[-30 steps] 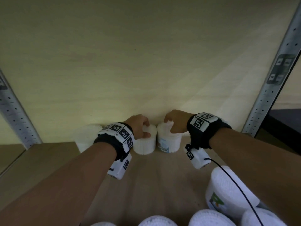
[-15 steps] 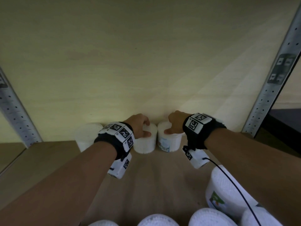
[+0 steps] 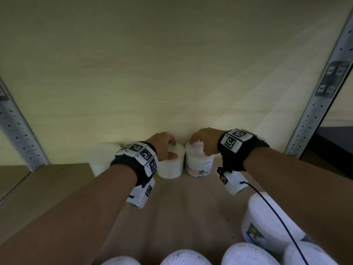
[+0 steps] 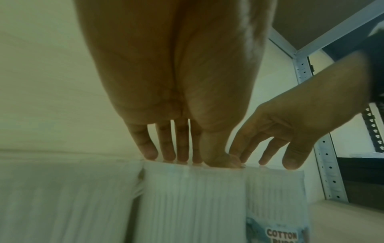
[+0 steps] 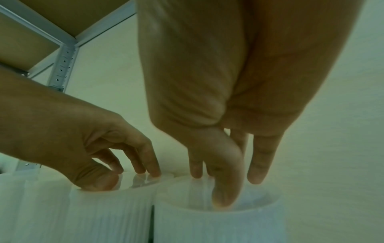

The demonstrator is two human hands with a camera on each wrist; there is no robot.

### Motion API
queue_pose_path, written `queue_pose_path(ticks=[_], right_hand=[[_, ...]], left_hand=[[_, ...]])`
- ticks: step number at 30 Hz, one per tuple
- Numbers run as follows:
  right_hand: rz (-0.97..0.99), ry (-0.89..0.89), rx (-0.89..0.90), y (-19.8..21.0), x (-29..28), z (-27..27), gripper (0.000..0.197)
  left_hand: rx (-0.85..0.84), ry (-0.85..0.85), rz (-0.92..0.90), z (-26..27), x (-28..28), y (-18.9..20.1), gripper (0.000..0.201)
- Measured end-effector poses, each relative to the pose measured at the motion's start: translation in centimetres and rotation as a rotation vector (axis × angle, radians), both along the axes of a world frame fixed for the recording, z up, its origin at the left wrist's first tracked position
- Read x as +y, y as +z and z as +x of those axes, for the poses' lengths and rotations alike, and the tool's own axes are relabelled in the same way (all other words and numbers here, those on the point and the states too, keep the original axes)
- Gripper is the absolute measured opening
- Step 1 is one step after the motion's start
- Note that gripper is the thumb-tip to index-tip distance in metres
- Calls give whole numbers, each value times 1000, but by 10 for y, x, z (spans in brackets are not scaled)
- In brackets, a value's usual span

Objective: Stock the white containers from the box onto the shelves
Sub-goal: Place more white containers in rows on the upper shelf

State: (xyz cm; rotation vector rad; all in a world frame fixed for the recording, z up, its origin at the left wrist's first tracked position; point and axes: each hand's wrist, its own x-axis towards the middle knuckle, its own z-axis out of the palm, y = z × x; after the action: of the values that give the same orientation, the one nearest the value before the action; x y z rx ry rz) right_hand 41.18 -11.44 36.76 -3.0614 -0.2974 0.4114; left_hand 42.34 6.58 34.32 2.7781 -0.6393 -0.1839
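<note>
Two white ribbed containers stand side by side at the back of the wooden shelf (image 3: 181, 207). My left hand (image 3: 172, 150) holds the plain container (image 3: 170, 167) from above, with the thumb on the near rim and the fingertips on the lid. My right hand (image 3: 198, 147) claws over the top of the labelled container (image 3: 199, 165), which reads "COTTON". In the left wrist view, my left hand (image 4: 187, 162) has its fingertips along the rim of its container (image 4: 191, 197). In the right wrist view, the thumb of my right hand (image 5: 224, 185) rests on the lid of its container (image 5: 218, 222).
A third white container (image 3: 104, 157) stands to the left of the pair, against the pale back wall. Several more white containers (image 3: 267, 224) crowd the front right and bottom edge. Perforated metal uprights (image 3: 313, 111) flank the bay on both sides.
Both hands stay on the two containers at the back. The right hand has shifted slightly, and its fingers now arch higher over the lid. The containers have hardly moved.
</note>
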Motion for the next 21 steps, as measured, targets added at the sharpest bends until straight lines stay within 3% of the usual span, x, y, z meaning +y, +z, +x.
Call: queue_pose_path(ticks=[14,19,21], right_hand=[[69,66,-21,2,-4,-4,63],[66,-11,-44,-6,-5,0,48],[-13,-51,-32,-10,-6,2,52]], left_hand=[[3,2,-4,0,1,-1,49],[3,-5,12,1,1,-1,49],[11,-3,15,2,1,-1,49]])
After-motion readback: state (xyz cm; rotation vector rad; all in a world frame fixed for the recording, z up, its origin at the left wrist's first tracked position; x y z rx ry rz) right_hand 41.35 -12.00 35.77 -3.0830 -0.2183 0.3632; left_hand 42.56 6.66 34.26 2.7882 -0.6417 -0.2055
